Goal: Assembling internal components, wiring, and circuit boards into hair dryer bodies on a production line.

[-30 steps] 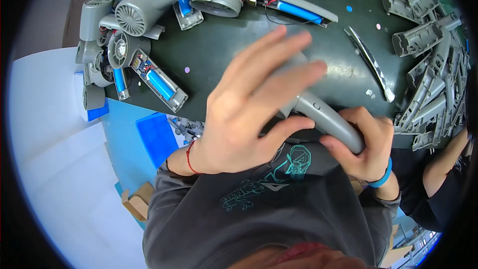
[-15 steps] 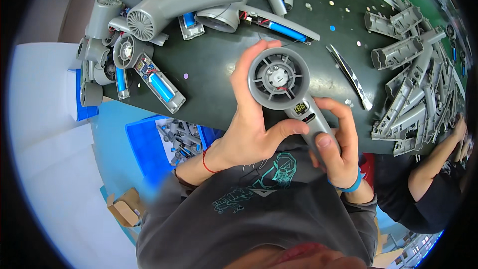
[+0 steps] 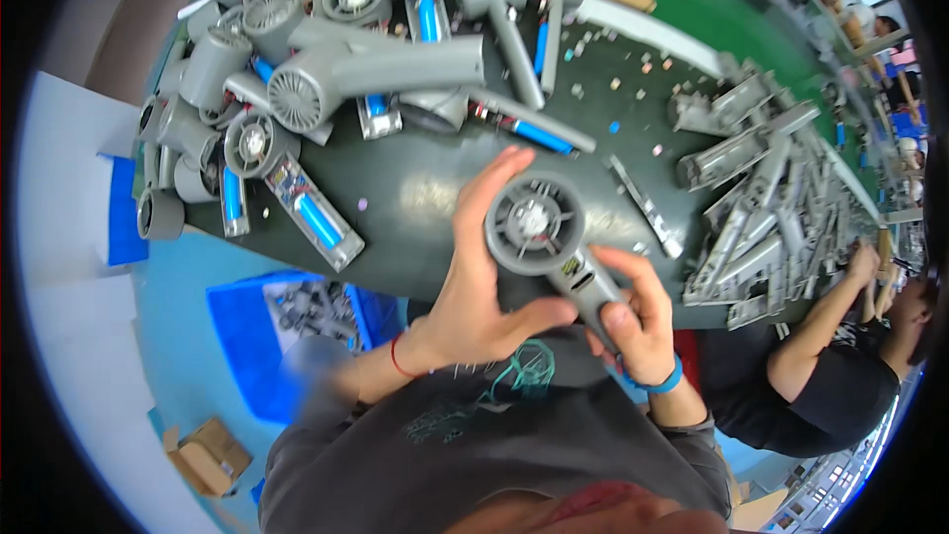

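Note:
Between my hands, over the near part of the table, is a grey handheld fan [image 3: 585, 287]. Its round grille faces up, and a small display sits at the top of the handle. My right hand [image 3: 645, 321] is closed around the handle's lower end. Against the left side of the fan head rests my left hand [image 3: 473, 282], its fingers reaching up along the rim and partly hidden behind it. The left thumb points at the handle, below the display. Metal tweezers [image 3: 645, 206] lie on the table to the right of the fan.
Grey fan bodies [image 3: 341, 79], some opened with blue batteries showing, are heaped at far left. Grey shell halves [image 3: 756, 237] pile up at right. A blue bin [image 3: 237, 336] with parts stands below the table's left edge. Another person's arm [image 3: 820, 311] is at right.
The view has shifted, so the table now sits lower and more of its far side shows. My left thumb has slid off the fan's button area; both hands still keep the fan.

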`<move>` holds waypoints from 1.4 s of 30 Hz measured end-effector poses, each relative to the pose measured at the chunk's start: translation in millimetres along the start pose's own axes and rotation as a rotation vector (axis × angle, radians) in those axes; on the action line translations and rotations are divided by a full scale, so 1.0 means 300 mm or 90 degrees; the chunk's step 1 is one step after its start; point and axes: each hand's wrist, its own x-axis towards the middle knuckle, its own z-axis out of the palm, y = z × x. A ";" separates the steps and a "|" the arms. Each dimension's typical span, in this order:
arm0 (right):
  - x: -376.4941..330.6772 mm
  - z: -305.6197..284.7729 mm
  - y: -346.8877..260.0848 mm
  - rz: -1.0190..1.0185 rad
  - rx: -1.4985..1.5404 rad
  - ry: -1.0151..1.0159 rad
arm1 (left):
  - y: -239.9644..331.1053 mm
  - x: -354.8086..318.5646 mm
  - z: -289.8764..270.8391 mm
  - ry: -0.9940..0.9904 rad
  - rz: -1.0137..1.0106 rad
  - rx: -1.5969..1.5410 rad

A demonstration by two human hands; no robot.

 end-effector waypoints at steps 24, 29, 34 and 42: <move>1.126 -0.485 -0.437 -0.134 -0.222 0.088 | 0.024 0.032 -0.051 -0.119 -0.215 -0.288; 1.357 -0.562 -0.476 -0.167 -0.174 0.171 | 0.021 0.009 -0.054 -0.161 -0.251 -0.329; 1.649 -0.652 -0.524 -0.174 0.007 0.235 | 0.034 0.029 -0.057 -0.118 -0.250 -0.302; 1.765 -0.607 -0.528 -0.223 -0.003 0.386 | 0.045 0.093 -0.073 -0.031 -0.256 -0.374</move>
